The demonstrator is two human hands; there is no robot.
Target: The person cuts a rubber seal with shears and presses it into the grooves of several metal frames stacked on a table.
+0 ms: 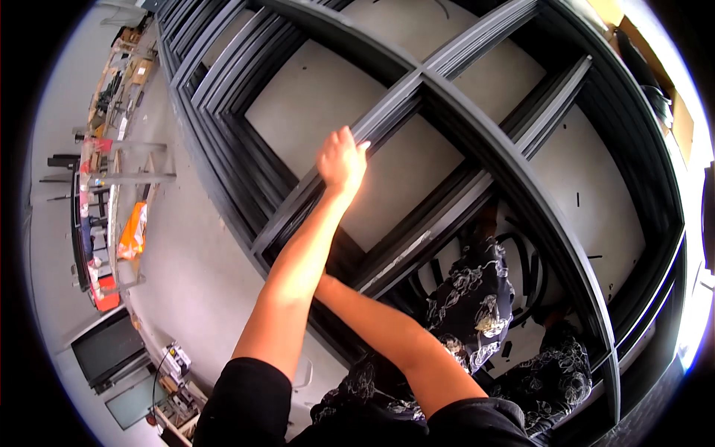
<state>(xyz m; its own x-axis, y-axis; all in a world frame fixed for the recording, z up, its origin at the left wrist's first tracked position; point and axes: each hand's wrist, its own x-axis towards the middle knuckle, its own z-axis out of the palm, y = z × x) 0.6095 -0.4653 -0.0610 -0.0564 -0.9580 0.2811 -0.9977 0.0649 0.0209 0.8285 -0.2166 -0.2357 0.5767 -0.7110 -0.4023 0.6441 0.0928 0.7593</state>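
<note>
My left hand [342, 162] is closed around a crossbar of a large dark grey window frame [391, 100], its thumb on the right side of the bar. The frame is divided into several rectangular openings and leans at a slant in front of me. More dark frames [246, 160] are stacked behind it, on the left. My right forearm [387, 316] reaches left, beneath my left one. The right hand lies hidden behind my left forearm, near the lower bar, so its fingers do not show.
My legs in dark flowered trousers [477, 298] stand close to the frame, with black strips [532, 276] on the floor among its bars. Far left runs a cluttered rack [112, 179] with an orange bag [134, 231]. A dark panel [110, 350] stands at lower left; cardboard [681, 127] lies at far right.
</note>
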